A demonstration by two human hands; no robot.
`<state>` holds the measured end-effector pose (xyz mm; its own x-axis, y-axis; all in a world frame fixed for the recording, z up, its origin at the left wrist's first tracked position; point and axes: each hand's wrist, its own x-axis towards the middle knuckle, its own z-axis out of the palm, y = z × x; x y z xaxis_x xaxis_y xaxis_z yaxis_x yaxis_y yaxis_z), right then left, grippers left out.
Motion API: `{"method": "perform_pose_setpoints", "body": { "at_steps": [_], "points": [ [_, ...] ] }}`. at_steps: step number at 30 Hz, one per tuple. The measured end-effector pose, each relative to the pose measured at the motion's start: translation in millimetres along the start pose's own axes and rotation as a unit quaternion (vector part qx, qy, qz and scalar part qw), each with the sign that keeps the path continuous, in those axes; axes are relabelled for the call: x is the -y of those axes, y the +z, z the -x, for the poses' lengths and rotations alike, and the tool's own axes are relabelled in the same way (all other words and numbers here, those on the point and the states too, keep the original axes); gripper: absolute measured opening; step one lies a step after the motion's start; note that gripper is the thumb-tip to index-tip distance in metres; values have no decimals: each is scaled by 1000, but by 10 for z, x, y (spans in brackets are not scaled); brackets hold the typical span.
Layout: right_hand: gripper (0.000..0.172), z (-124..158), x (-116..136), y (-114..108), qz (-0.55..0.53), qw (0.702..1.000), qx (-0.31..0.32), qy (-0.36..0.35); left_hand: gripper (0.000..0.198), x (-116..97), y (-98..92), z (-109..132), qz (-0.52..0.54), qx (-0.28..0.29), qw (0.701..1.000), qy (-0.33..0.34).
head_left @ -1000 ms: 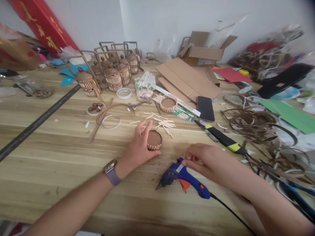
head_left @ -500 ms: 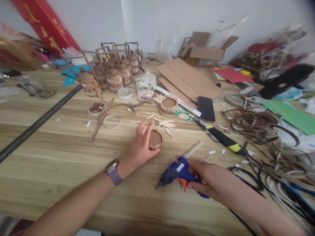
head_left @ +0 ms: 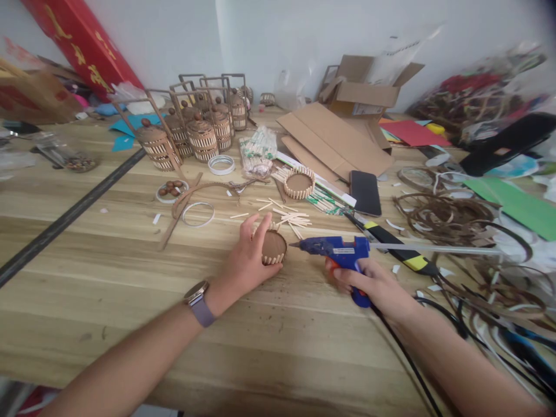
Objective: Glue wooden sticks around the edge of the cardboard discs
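My left hand (head_left: 247,258) grips a small round brown disc ringed with short wooden sticks (head_left: 273,248), holding it on the wooden table (head_left: 108,272). My right hand (head_left: 373,285) is wrapped round the handle of a blue glue gun (head_left: 336,248). The gun is level, its nozzle pointing left and ending just right of the disc. A long clear glue stick (head_left: 438,249) sticks out of the gun's back to the right. Loose short wooden sticks (head_left: 289,219) lie just beyond the disc.
Finished stick-walled baskets with handles (head_left: 191,130) stand at the back left. A second ringed disc (head_left: 298,182), a black phone (head_left: 365,192), a yellow-black knife (head_left: 397,250), flat cardboard (head_left: 330,142) and tangled brown strips (head_left: 447,214) crowd the right. White rings (head_left: 197,213) lie left of centre.
My right hand closed on the glue gun lying on the table, lifted it and swung its nozzle up toward the disc. My left hand stayed on the disc.
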<state>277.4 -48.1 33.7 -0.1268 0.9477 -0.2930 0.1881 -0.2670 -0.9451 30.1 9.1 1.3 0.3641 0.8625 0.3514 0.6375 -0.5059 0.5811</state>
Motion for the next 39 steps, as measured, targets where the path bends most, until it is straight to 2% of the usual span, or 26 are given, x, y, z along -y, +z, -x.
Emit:
{"method": "perform_pose_setpoints", "body": {
  "at_steps": [4, 10, 15, 26, 39],
  "points": [
    [47, -28, -127, 6, 86, 996, -16, 15, 120, 11, 10, 1, -7, -1, 1000, 5],
    [34, 50, -33, 44, 207, 976, 17, -63, 116, 22, 31, 6, -3, -8, 1000, 5],
    [32, 44, -3, 71, 238, 966, 25, -101, 116, 22, 31, 8, -5, -6, 1000, 1],
    [37, 32, -44, 116, 268, 954, 22, -135, 119, 23, 24, 8, -6, 0, 1000, 1],
    [38, 21, -60, 132, 276, 951, 27, -137, 116, 20, 24, 11, -3, 0, 1000, -5]
  ]
}}
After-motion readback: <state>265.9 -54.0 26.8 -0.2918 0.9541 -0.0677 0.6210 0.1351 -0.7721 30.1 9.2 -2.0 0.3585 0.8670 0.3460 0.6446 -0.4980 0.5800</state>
